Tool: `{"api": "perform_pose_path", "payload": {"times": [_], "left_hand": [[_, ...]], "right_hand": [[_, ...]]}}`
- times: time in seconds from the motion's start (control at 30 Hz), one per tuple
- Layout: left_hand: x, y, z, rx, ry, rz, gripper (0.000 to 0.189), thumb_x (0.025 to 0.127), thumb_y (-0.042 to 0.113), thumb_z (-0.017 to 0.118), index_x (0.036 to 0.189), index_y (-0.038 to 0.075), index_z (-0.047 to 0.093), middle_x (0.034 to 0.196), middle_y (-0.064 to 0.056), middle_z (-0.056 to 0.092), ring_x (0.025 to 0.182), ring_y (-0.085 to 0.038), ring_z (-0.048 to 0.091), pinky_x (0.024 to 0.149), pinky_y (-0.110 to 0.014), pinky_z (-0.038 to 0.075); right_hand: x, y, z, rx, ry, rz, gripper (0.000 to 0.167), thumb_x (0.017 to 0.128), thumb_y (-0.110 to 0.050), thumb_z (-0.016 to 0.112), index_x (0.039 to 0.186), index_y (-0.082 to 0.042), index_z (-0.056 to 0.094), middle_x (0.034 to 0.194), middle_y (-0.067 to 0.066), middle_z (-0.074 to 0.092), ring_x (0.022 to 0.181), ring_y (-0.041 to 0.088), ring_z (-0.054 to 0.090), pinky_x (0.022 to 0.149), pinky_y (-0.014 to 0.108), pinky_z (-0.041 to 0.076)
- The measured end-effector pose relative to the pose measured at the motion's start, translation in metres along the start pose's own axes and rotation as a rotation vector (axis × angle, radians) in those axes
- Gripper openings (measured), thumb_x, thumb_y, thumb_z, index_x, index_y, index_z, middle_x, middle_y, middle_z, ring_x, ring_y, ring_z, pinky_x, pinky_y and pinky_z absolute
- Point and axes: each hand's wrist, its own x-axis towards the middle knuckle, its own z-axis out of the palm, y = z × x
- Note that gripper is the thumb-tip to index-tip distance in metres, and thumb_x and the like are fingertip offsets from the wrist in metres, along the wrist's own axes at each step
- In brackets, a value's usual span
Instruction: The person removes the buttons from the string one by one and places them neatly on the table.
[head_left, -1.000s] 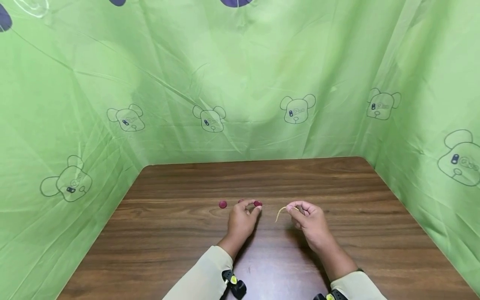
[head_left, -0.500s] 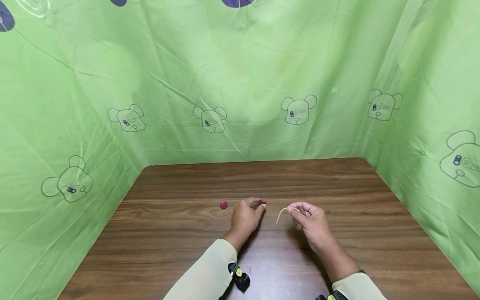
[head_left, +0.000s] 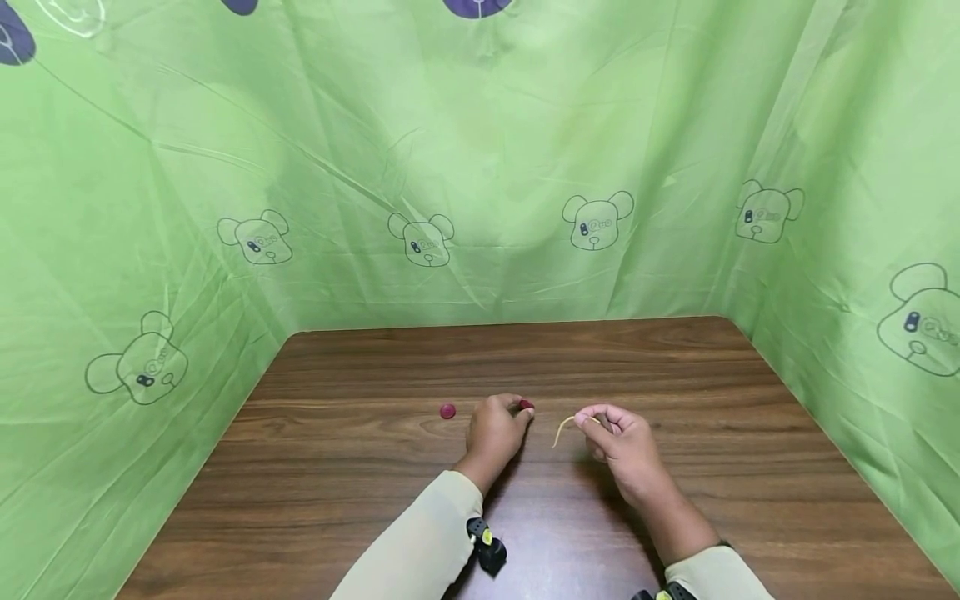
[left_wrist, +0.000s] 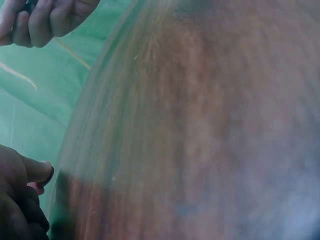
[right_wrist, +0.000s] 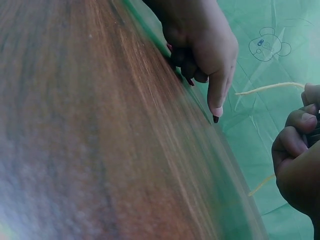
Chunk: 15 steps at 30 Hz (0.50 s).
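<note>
My left hand [head_left: 495, 433] is over the middle of the table, pinching a small round dark red button [head_left: 527, 405] between thumb and fingertip. In the left wrist view the same button [left_wrist: 48, 176] shows dark at the thumb tip. To the right, my right hand [head_left: 617, 442] pinches a thin yellow string [head_left: 559, 429], whose loose end curves down toward the left hand. Both ends of the string [right_wrist: 270, 88] stick out of that hand in the right wrist view. Another dark red button [head_left: 447, 411] lies flat on the table left of my left hand.
The brown wood-grain table [head_left: 360, 367] is bounded at the back and sides by a green cloth [head_left: 495, 283] printed with bear faces. Behind my left fingers, a further red button [right_wrist: 190, 81] shows in the right wrist view.
The left hand has shifted slightly right with the pinched button, covering the middle button seen earlier in the head view. My right hand and the string have stayed nearly still.
</note>
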Motion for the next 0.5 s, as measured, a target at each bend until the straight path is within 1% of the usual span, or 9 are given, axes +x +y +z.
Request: {"api": "perform_pose_path", "payload": {"times": [0.07, 0.13, 0.27, 0.3, 0.33, 0.37, 0.5], "left_hand": [[0.001, -0.002, 0.003, 0.006, 0.008, 0.016, 0.016, 0.089, 0.030, 0.089, 0.104, 0.021, 0.088, 0.110, -0.004, 0.085, 0.103, -0.032, 0.081, 0.077, -0.048, 0.062], [0.005, -0.006, 0.009, 0.016, 0.012, 0.016, 0.016, 0.089, 0.032, 0.089, 0.102, 0.024, 0.088, 0.109, -0.003, 0.085, 0.101, -0.031, 0.081, 0.076, -0.047, 0.061], [0.012, -0.015, 0.023, 0.067, 0.005, -0.013, 0.013, 0.088, 0.039, 0.088, 0.100, 0.032, 0.088, 0.108, 0.001, 0.085, 0.097, -0.027, 0.081, 0.070, -0.044, 0.060], [0.013, -0.015, 0.024, 0.075, 0.001, -0.025, 0.013, 0.088, 0.040, 0.089, 0.099, 0.033, 0.088, 0.107, 0.001, 0.085, 0.097, -0.028, 0.081, 0.069, -0.044, 0.059], [0.014, -0.016, 0.026, 0.090, 0.003, -0.024, 0.013, 0.087, 0.041, 0.089, 0.099, 0.035, 0.088, 0.106, 0.001, 0.085, 0.094, -0.028, 0.081, 0.066, -0.044, 0.058], [0.015, -0.017, 0.028, 0.102, 0.007, -0.022, 0.012, 0.087, 0.042, 0.089, 0.098, 0.036, 0.088, 0.104, 0.002, 0.085, 0.092, -0.027, 0.081, 0.064, -0.045, 0.057], [0.011, -0.008, 0.022, 0.108, 0.018, -0.017, 0.009, 0.086, 0.039, 0.092, 0.093, 0.036, 0.088, 0.099, 0.002, 0.085, 0.089, -0.027, 0.081, 0.061, -0.046, 0.056]], "right_hand": [[0.000, 0.000, 0.000, -0.001, -0.002, -0.003, 0.010, 0.100, 0.000, 0.073, 0.094, -0.008, 0.076, 0.068, -0.009, 0.056, 0.056, 0.006, 0.044, 0.054, 0.019, 0.038], [-0.001, 0.000, 0.000, -0.004, -0.004, -0.005, 0.010, 0.100, 0.000, 0.073, 0.094, -0.007, 0.076, 0.068, -0.009, 0.056, 0.056, 0.006, 0.044, 0.054, 0.019, 0.038], [-0.001, -0.001, 0.000, -0.006, -0.004, -0.004, 0.010, 0.100, 0.000, 0.073, 0.094, -0.008, 0.076, 0.068, -0.009, 0.057, 0.056, 0.005, 0.045, 0.054, 0.019, 0.039], [-0.001, -0.001, 0.000, -0.006, -0.004, -0.004, 0.010, 0.100, 0.000, 0.073, 0.094, -0.008, 0.076, 0.068, -0.009, 0.057, 0.056, 0.005, 0.045, 0.054, 0.019, 0.039], [-0.001, -0.001, 0.000, -0.006, -0.003, -0.003, 0.010, 0.100, 0.000, 0.073, 0.094, -0.008, 0.076, 0.068, -0.009, 0.057, 0.056, 0.005, 0.045, 0.055, 0.019, 0.039], [-0.001, -0.001, -0.001, -0.008, -0.004, -0.004, 0.010, 0.101, 0.000, 0.073, 0.094, -0.008, 0.076, 0.068, -0.009, 0.057, 0.056, 0.005, 0.045, 0.055, 0.019, 0.039], [0.000, -0.001, -0.002, -0.016, -0.009, -0.008, 0.009, 0.101, -0.001, 0.073, 0.095, -0.008, 0.075, 0.068, -0.009, 0.056, 0.057, 0.005, 0.045, 0.055, 0.019, 0.039]]}}
